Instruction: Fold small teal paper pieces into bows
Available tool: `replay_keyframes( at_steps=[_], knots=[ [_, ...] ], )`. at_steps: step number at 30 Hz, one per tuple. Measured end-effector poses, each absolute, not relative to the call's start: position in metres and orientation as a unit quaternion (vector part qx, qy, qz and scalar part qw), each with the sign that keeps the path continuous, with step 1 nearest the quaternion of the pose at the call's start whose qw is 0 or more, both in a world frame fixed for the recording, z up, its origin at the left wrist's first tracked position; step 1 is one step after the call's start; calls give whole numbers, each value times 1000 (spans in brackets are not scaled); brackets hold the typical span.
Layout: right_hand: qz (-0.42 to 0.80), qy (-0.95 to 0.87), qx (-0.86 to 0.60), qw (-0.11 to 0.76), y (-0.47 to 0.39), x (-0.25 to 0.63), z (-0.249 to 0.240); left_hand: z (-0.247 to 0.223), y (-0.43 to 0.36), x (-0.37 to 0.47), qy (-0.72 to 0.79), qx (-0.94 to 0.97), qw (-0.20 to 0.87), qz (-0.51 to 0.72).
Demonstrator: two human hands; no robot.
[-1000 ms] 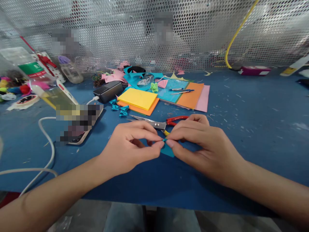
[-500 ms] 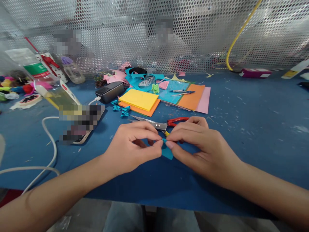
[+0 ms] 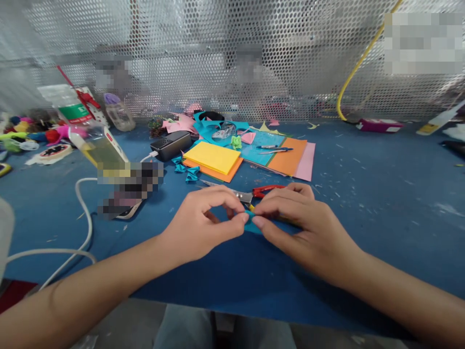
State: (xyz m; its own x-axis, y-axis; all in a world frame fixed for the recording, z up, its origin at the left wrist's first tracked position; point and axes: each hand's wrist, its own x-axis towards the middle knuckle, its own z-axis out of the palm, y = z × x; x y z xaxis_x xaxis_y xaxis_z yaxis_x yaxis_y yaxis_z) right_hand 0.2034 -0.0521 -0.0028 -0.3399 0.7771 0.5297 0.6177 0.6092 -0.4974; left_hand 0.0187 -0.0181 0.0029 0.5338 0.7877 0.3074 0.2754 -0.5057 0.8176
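A small piece of blue paper [image 3: 253, 226] is pinched between both my hands, above the near part of the blue table. My left hand [image 3: 209, 218] grips its left side with thumb and forefinger. From the other side, my right hand [image 3: 305, 220] pinches it the same way; fingers cover much of the paper. Just behind the hands lie scissors [image 3: 244, 196] with a red handle, partly hidden by my fingers. Small folded blue paper pieces [image 3: 192, 174] rest beyond my left hand, beside a stack of yellow paper [image 3: 212, 156] lying on orange sheets.
Coloured sheets [image 3: 290, 157] with pens [image 3: 274, 150] on them lie farther back, near blue paper scraps [image 3: 207, 128]. At left are a bottle [image 3: 98, 143], a phone [image 3: 132, 206], a black device [image 3: 172, 145] and a white cable [image 3: 89, 223]. A perforated metal screen [image 3: 298, 58] stands behind.
The view has shifted slightly, so the table's things sit a little lower. Both hands keep their pinch; the blue paper's hanging part looks flatter and shows less below the fingers.
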Motion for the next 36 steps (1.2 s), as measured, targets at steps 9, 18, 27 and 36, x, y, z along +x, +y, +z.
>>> replay_keyframes(
  at_steps=[9, 18, 27, 36],
  knots=[
    [118, -806, -436, 382, -53, 204, -3, 0, -17, 19, 334, 760, 422, 364],
    [116, -805, -437, 385, -52, 202, -2, 5, -19, 21, 371, 748, 425, 350],
    [89, -812, -430, 384, -52, 204, -4, 2, -19, 20, 388, 740, 443, 326],
    [81, -812, -441, 374, -52, 204, -4, 4, -14, 23, 397, 641, 567, 332]
  ],
)
